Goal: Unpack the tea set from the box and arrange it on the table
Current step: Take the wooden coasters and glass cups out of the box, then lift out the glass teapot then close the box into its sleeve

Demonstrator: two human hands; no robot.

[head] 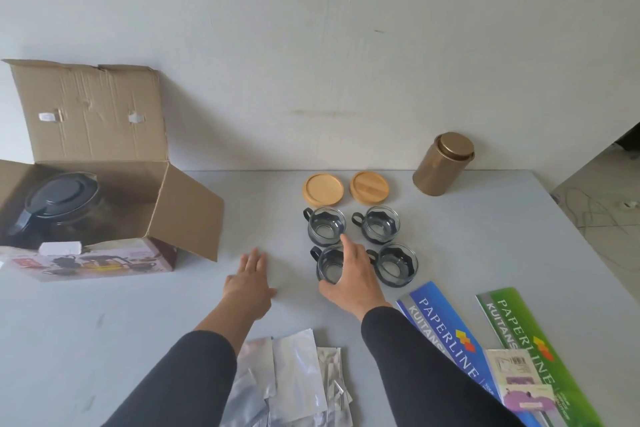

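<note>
Silver foil pouches [294, 381] lie nearest, under and between the two dark sleeves, with a blue booklet [446, 333] and a green booklet [519, 340] off to the right of the right hand's fingers. That right hand [353, 277] curls its fingers [348, 246] and thumb round the near-left glass cup [329, 265], the forefinger reaching to the rim of the far-left cup [326, 226]. Just right of those fingers stand the near-right cup [396, 263] and the far-right cup [380, 224]. Beyond them lie two wooden coasters [322, 190] and a gold tin [441, 163]. Left hand [251, 282] rests flat on the counter [242, 204], fingers straight and close together, holding nothing. Well left of its fingers the cardboard box [104, 184] stands open, the glass teapot [59, 208] inside it.
</note>
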